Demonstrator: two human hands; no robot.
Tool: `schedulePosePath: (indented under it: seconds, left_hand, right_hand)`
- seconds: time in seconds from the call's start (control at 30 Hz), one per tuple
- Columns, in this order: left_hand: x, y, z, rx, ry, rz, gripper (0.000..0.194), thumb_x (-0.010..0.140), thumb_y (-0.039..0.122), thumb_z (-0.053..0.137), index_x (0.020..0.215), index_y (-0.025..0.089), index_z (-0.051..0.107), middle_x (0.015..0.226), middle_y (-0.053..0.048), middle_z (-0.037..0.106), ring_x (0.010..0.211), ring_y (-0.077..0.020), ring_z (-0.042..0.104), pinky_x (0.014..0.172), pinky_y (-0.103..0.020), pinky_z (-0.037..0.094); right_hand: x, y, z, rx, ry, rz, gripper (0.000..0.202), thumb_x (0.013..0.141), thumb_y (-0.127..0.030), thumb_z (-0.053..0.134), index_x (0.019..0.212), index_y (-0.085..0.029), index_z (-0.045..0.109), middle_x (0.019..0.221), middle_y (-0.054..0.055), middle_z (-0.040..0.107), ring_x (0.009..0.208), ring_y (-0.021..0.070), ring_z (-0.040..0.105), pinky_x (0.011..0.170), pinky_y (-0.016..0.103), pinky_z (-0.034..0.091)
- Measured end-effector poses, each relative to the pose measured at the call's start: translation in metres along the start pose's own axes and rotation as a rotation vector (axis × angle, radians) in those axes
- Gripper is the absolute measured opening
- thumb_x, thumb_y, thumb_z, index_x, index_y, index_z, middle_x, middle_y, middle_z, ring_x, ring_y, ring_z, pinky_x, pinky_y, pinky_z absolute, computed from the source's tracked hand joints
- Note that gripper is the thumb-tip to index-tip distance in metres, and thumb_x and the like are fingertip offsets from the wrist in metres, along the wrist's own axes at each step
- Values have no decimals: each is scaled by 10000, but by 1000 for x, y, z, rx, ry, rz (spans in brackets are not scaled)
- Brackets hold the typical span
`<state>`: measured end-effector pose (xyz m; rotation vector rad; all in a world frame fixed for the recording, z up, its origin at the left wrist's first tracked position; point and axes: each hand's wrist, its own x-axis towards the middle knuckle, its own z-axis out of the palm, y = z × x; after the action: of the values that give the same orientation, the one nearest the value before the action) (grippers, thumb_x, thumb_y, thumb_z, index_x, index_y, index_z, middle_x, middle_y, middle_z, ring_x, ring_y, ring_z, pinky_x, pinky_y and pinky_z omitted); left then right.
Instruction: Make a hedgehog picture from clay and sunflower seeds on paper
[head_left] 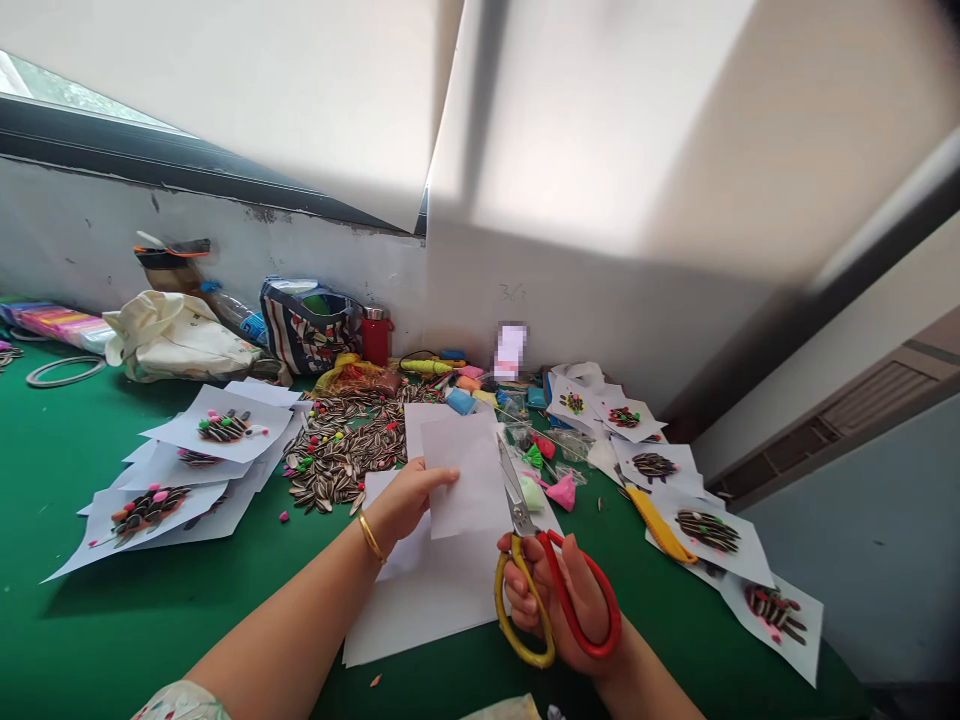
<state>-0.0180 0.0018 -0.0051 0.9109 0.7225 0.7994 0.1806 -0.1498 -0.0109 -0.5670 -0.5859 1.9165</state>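
Observation:
My left hand (411,500), with a gold bangle at the wrist, pinches the left edge of a small white sheet of paper (463,485), thumb on top. My right hand (559,595) grips large scissors (521,520) with one yellow and one red handle. Their blades point up and away, slightly parted, along the right edge of the held sheet. Whether the blades touch the paper is unclear. Under both hands lie larger white sheets (420,610) on the green table (262,590). A heap of striped sunflower seeds (337,450) lies beyond my left hand.
Papers with seed pictures (225,425) are piled at left, more (709,530) at right beside a yellow cutter (660,525). Pink clay (561,492) and small bags lie past the scissors. Against the wall stand a cream bag (180,340), a striped bag (311,330) and a red bottle (376,337).

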Motion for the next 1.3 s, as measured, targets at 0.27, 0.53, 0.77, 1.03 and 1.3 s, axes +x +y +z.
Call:
schedulePosePath:
  seconds: [0.27,0.53,0.77,1.03,1.3]
  left_hand:
    - [-3,-3,9,-41,-16,-54,512,649,277,842,1103,99,685,1031,-162,744,842,-273,721,727,-328,564]
    - [-2,-5,7,-38,-7,-69,510,646,283,843,1100,109,690,1027,-159,747,834,-272,720,716,-327,562]
    - [-2,-7,7,-17,-53,-84,488,658,283,837,1090,103,697,1006,-161,748,817,-260,719,716,-317,555]
    - [-6,-13,16,36,-92,-134,470,649,289,839,1057,98,705,978,-159,750,820,-260,713,719,-323,550]
    - [-3,-16,15,5,-106,-139,481,633,297,853,1045,97,705,968,-162,748,794,-254,710,713,-326,554]
  right_hand:
    - [9,4,4,68,3,-48,647,829,-737,521,1053,-139,624,727,-9,456,541,64,294,517,208,256]
    - [12,7,-3,103,5,-92,611,830,-689,590,1050,-119,629,635,-59,414,441,11,183,413,161,187]
    - [8,6,-6,62,-56,-75,611,785,-775,545,918,-181,589,690,-27,464,477,38,268,475,200,223]
    - [9,3,3,54,48,-88,600,791,-775,534,930,-194,588,725,-5,496,546,77,320,540,230,258]
    - [13,8,-3,105,94,-114,536,807,-739,562,920,-216,600,634,-58,416,462,30,187,459,174,177]
